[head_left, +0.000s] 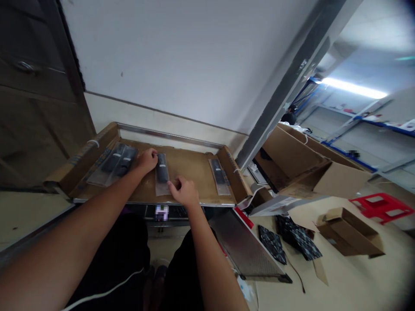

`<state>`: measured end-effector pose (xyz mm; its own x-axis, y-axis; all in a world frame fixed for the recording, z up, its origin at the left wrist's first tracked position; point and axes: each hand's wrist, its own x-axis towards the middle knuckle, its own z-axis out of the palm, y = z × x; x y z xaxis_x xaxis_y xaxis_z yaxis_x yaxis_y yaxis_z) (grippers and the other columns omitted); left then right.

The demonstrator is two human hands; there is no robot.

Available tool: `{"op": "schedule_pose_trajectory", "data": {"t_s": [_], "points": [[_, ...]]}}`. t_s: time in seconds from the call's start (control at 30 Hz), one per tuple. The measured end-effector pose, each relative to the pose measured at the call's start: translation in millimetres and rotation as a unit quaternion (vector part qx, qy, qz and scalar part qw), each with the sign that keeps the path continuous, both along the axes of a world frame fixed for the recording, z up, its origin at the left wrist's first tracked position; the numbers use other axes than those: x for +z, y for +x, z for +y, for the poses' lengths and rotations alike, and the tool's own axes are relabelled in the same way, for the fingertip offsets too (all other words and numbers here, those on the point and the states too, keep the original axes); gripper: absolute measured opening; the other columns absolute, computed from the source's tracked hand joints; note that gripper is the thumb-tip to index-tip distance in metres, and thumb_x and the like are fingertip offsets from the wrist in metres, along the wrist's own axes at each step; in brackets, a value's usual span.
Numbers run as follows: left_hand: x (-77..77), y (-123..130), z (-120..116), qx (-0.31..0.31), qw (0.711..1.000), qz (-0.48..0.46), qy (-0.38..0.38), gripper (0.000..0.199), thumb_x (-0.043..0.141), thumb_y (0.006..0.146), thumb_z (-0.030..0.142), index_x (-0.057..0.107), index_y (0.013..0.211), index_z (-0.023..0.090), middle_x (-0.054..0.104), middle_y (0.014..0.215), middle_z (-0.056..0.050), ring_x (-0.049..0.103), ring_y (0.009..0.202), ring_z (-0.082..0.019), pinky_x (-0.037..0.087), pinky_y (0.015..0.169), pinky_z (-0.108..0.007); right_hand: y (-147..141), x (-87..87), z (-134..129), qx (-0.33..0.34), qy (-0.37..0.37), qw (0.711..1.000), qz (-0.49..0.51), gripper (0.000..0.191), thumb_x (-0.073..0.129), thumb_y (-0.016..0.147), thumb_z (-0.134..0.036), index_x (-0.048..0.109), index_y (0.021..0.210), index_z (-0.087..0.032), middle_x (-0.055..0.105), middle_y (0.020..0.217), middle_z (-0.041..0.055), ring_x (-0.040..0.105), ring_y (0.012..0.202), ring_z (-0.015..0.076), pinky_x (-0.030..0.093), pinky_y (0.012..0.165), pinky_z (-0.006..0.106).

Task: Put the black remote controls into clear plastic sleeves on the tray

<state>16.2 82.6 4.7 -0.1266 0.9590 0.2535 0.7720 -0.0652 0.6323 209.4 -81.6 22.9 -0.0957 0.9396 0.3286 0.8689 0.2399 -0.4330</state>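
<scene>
A dark rolled item with a pale band, in a clear plastic bag (162,170), lies on the cardboard-lined tray (191,162) in front of me. At the bag's upper left edge is my left hand (147,161), fingers loosely bent and apart. My right hand (185,191) is by its lower right edge, thumb at the plastic and the index finger spread from it. To the left, two similar bagged dark items (114,160) lie side by side and partly overlap. Another bagged dark item (220,176) rests near the tray's right side.
Cardboard side walls (87,155) border the tray, and a white wall panel (178,60) rises behind it. Right of a grey post stands a large open carton (295,160). On the floor are a smaller carton (352,233), a red plastic piece (382,206) and dark patterned packages (298,237).
</scene>
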Motion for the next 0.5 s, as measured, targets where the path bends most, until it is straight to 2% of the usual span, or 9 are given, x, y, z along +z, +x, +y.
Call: {"op": "schedule_pose_trajectory", "data": {"t_s": [0.1, 0.27, 0.4, 0.5], "points": [[-0.9, -1, -1, 0.014, 0.999, -0.017, 0.039, 0.029, 0.048, 0.086, 0.018, 0.069, 0.104, 0.022, 0.073, 0.113, -0.010, 0.066, 0.107, -0.027, 0.050, 0.096, -0.039, -4, 0.3, -7, 0.003, 0.002, 1.000, -0.006, 0.042, 0.061, 0.093, -0.059, 0.067, 0.109, -0.021, 0.072, 0.092, 0.0056, 0.066, 0.086, 0.0212, 0.043, 0.075, 0.029], [0.9, -2, -7, 0.034, 0.994, -0.070, 0.074, 0.031, 0.043, 0.088, 0.019, 0.068, 0.105, 0.018, 0.070, 0.112, -0.014, 0.064, 0.111, -0.027, 0.048, 0.101, -0.038, -16, 3.8, -9, 0.030, 0.013, 0.999, -0.020, 0.048, 0.064, 0.089, -0.063, 0.066, 0.110, -0.020, 0.070, 0.104, 0.0087, 0.064, 0.101, 0.0245, 0.046, 0.086, 0.033], [-1.9, 2, -11, 0.095, 0.980, -0.157, 0.072, 0.033, 0.041, 0.088, 0.020, 0.068, 0.106, 0.017, 0.071, 0.113, -0.014, 0.064, 0.114, -0.027, 0.048, 0.102, -0.039, -23, 4.5, -5, 0.021, 0.007, 0.999, -0.023, 0.058, 0.067, 0.085, -0.065, 0.065, 0.118, -0.017, 0.067, 0.111, 0.0118, 0.060, 0.110, 0.0279, 0.046, 0.094, 0.038], [-6.6, 1, -10, 0.119, 0.961, -0.240, 0.063, 0.035, 0.039, 0.088, 0.023, 0.068, 0.107, 0.019, 0.072, 0.115, -0.012, 0.065, 0.113, -0.026, 0.049, 0.100, -0.037, -25, 0.9, -1, -0.011, -0.005, 0.999, -0.033, 0.051, 0.066, 0.087, -0.057, 0.065, 0.118, -0.017, 0.066, 0.113, 0.0130, 0.060, 0.110, 0.0286, 0.046, 0.094, 0.040]]}}
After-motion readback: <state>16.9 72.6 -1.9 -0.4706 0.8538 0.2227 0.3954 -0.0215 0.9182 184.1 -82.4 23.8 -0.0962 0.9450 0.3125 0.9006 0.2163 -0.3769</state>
